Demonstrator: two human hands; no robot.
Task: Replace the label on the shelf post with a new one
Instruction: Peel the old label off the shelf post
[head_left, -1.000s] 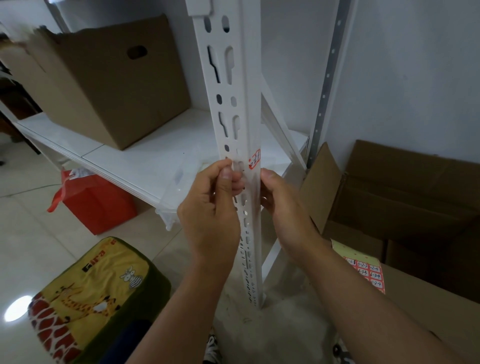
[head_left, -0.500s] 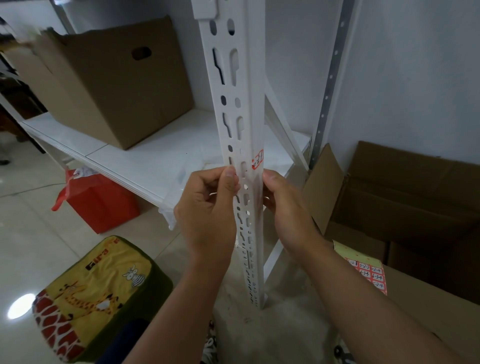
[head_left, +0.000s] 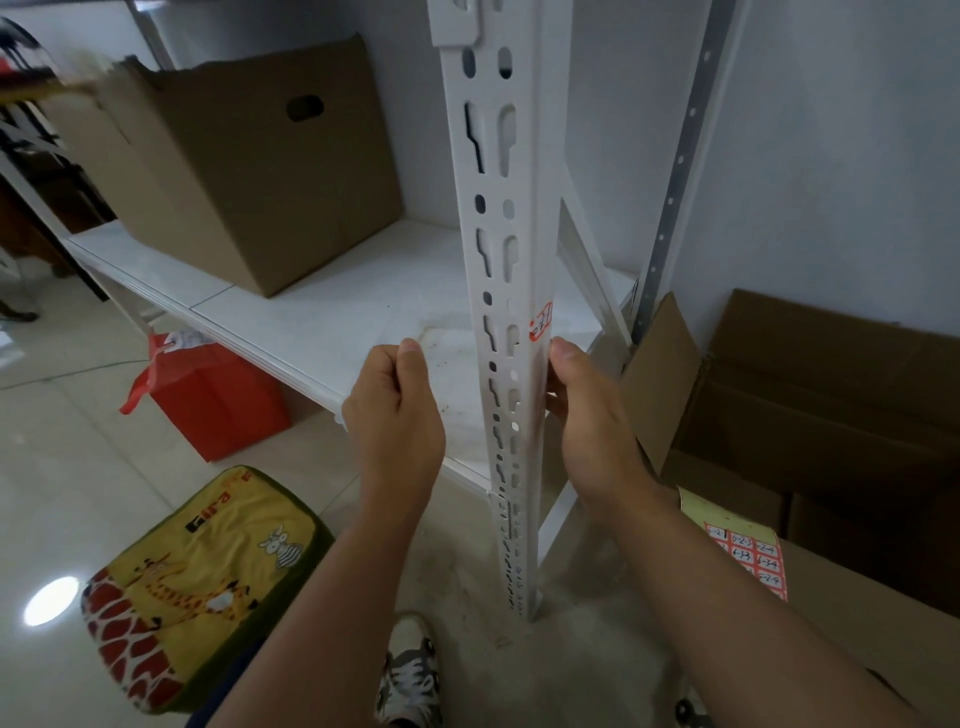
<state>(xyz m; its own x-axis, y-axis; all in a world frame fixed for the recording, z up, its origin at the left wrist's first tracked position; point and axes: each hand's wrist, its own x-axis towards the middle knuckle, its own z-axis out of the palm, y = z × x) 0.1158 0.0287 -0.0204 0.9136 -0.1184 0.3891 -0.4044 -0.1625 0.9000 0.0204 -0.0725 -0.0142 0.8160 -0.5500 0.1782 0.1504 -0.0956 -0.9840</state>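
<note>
Glossy floor tiles carry a giraffe-print cushion (head_left: 208, 587) nearby. Left hand (head_left: 395, 415) hangs curled beside the white shelf post (head_left: 501, 312), holding nothing visible; right hand (head_left: 587, 415) grips the post just below its red label (head_left: 540, 322).

White post (head_left: 498, 260) (red-edged label (head_left: 540, 322))

Left hand (head_left: 393, 410) fisted — right hand (head_left: 589, 415) curled.

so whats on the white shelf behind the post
A brown cardboard box sits on the white shelf, plus some dirt marks. The post and the hands hide part of the shelf.
</note>
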